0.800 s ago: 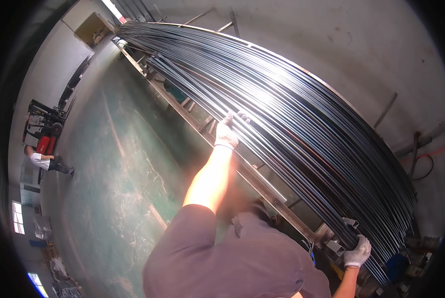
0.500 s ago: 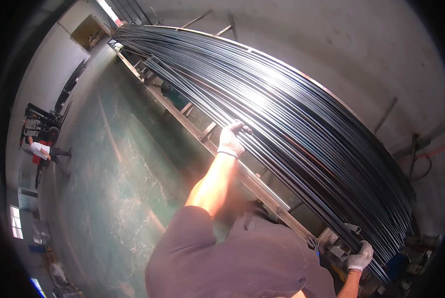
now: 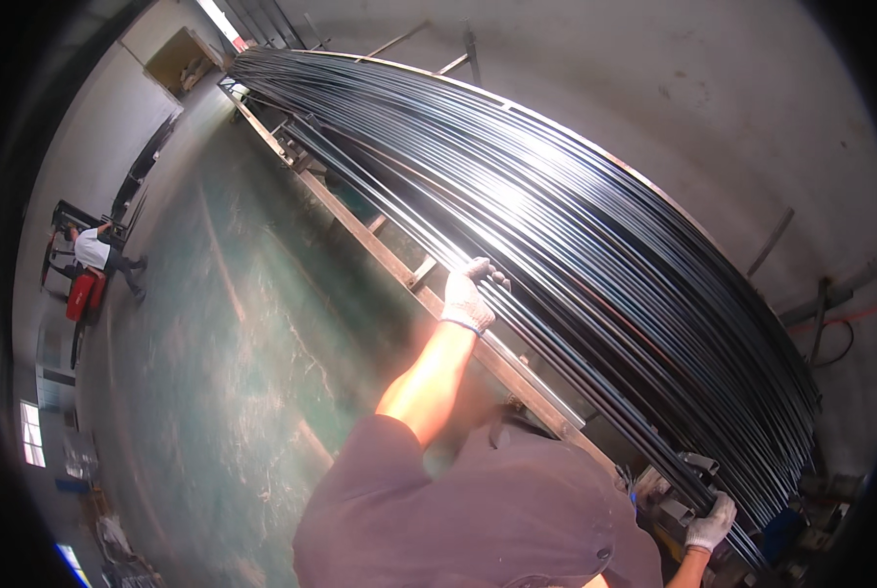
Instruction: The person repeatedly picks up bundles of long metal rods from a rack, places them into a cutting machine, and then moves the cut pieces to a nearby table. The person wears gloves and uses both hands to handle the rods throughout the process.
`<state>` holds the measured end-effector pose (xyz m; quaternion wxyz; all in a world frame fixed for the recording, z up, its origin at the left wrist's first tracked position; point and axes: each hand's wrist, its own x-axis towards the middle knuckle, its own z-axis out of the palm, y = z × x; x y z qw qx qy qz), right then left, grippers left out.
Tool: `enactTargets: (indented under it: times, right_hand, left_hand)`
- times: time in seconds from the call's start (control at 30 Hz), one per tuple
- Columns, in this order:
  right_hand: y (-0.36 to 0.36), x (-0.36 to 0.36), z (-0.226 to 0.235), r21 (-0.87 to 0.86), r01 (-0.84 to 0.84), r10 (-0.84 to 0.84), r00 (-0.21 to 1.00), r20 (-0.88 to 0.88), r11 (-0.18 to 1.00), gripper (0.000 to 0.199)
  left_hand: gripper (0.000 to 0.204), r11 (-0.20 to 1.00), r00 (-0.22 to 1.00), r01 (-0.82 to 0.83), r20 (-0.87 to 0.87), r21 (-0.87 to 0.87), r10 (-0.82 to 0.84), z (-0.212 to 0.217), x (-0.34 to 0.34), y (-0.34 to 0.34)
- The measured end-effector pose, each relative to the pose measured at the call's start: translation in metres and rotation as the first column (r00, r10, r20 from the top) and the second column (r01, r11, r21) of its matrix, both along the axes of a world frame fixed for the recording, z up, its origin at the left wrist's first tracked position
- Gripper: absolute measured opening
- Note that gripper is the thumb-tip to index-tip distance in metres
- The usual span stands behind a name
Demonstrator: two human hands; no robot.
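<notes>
Both my hands wear pale knitted work gloves and grip a narrow bundle of long dark metal rods (image 3: 605,397) along the near side of a rack. My left hand (image 3: 470,296) is closed around it mid-length, thumb and fingers over the top. Farther down, at the lower right, my right hand (image 3: 711,522) wraps the same bundle close to its end; some of its fingers are hidden. Beyond the held bundle lies a wide layer of shiny rods (image 3: 576,211), stretching away to the far upper left.
A rusty rack rail (image 3: 360,233) runs between me and the rods, with crossbars beneath. Green floor (image 3: 233,372) spreads to the left. Over there a person in a white top (image 3: 93,250) stands by a red forklift (image 3: 86,294). A grey wall (image 3: 752,108) rises behind the rack.
Both hands keep their grip on the rods; my left hand appears slightly farther right and lower as the view shifts. The distant person has turned and moved against the forklift, arm raised.
</notes>
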<state>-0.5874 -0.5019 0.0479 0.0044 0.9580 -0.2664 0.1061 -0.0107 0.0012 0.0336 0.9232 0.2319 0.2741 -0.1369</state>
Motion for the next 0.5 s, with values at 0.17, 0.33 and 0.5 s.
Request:
enactTargets:
  times: [0.17,0.33,0.5]
  right_hand:
    - [0.018,-0.008,-0.007,-0.040,0.065,-0.063,0.997,0.031,0.997,0.048]
    - [0.031,0.041,0.026,-0.150,0.049,-0.022,0.983,0.182,0.988,0.043]
    - [0.067,0.044,0.027,0.085,0.546,-0.543,0.781,0.311,0.834,0.083]
  left_hand:
    - [0.004,0.995,0.997,0.049,0.058,0.091,-0.055,-0.019,0.006,-0.016]
    - [0.032,0.928,0.952,0.299,-0.007,0.223,-0.305,-0.028,0.020,0.015]
    - [0.038,0.671,0.663,0.144,0.432,0.727,-0.611,-0.081,0.053,0.062]
